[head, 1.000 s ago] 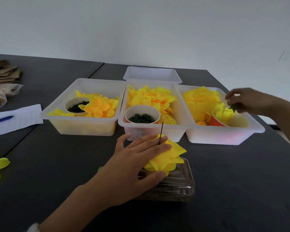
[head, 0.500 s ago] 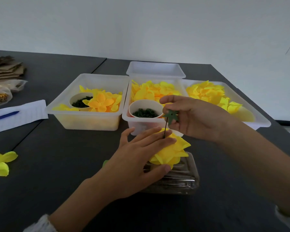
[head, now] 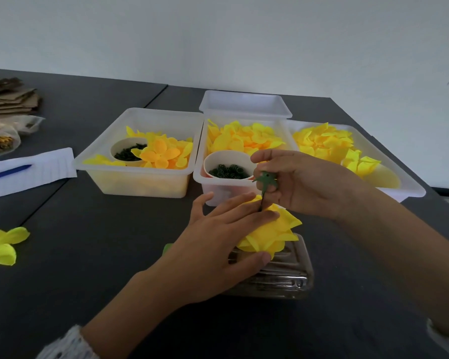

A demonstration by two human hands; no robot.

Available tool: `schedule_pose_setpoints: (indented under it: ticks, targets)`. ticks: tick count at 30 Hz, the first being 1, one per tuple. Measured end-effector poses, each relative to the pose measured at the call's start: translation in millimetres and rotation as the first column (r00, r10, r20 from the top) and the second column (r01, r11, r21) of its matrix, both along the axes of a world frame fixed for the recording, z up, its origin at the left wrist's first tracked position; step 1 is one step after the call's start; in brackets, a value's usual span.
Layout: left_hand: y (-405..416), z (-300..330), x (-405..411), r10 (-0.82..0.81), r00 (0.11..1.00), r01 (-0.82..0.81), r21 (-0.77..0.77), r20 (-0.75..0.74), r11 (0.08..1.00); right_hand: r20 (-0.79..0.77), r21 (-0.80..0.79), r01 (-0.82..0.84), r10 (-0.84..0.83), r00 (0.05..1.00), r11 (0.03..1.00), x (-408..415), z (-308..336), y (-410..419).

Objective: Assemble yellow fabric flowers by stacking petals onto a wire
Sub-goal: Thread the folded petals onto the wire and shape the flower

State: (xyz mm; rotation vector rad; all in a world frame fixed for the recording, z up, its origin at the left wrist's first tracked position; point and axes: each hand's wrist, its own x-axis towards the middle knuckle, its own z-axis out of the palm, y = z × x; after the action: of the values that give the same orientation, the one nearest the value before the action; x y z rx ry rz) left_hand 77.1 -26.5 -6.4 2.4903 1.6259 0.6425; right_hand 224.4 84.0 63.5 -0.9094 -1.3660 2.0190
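Note:
A stack of yellow fabric petals (head: 272,231) sits on a thin dark wire (head: 262,202) that stands upright over a clear plastic box (head: 283,278). My left hand (head: 218,244) lies over the left side of the petals, fingers straight on top and thumb under the edge. My right hand (head: 301,182) pinches a small green star-shaped calyx piece (head: 266,179) at the top of the wire, just above the petals.
Three translucent bins hold loose yellow petals: left (head: 140,177), middle (head: 213,187) and right (head: 410,187). Paper cups of dark green rings (head: 228,171) stand in the left and middle bins. An empty bin (head: 244,103) sits behind. Loose petals (head: 3,242), paper and a blue pen (head: 8,172) lie left.
My right hand came from the right bin to the wire tip carrying the green calyx piece. In the last half second it stays at the wire. My left hand stays on the petals.

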Motion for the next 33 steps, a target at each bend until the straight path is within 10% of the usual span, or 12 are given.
schedule_pose_setpoints:
  ticks: [11, 14, 18, 23, 33]
  targets:
    - [0, -1, 0, 0.001, 1.000, -0.001, 0.002, 0.003, 1.000, 0.006, -0.012, 0.011, -0.011, 1.000, 1.000, 1, -5, -2]
    - [0, 0, 0, 0.005, 1.000, -0.005, 0.004, -0.007, 1.000, 0.251, 0.295, 0.000, -0.078, 0.965, 0.956, 1, -5, -4]
    - [0, -1, -1, 0.003, 1.000, -0.003, -0.002, 0.005, 1.000, 0.345, 0.797, -0.066, -0.364, 0.865, 0.601, 15, 6, 0]
    - [-1, -1, -1, 0.007, 1.000, -0.007, 0.023, -0.004, 1.000, 0.367, 0.712, -0.276, -0.007, 0.930, 0.646, 27, 3, -8]
    - [0, 0, -4, 0.029, 0.993, -0.024, 0.045, -0.110, 0.999, 0.484, 0.776, -0.358, -0.125, 0.866, 0.520, 17, -8, -11]
